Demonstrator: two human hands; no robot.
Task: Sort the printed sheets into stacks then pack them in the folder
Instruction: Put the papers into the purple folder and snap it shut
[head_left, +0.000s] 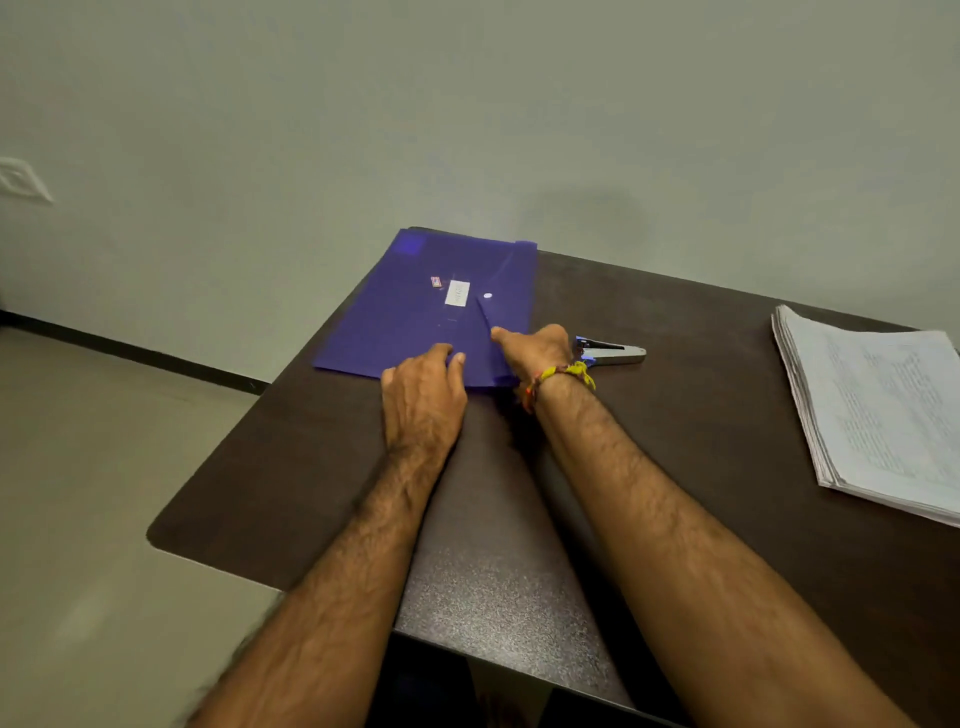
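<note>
the folder (441, 306), a flat sleeve of translucent purple plastic with a white label, a small sticker and a white snap button, lies at the far left corner of the dark, fine-grained table (675, 415), its flap apparently closed. the left hand (423, 400) rests on the folder's near edge, fingers curled over the rim and thumb alongside; whether it pinches the plastic or only presses it cannot be told. just beside it, the right hand (535, 351), a braided thread at its wrist, lies on the near right part of the folder with one finger pointing along the flap; its hold cannot be told either. right of that hand, a metal stapler (610, 353) with blue trim lies on the table. well apart, at the right edge, the printed sheets (878, 410) sit in one thick, slightly fanned pile, apparently unsorted. the step in hand appears to be positioning or opening the folder; next, the flap must be unsnapped and the sheets sorted.
</note>
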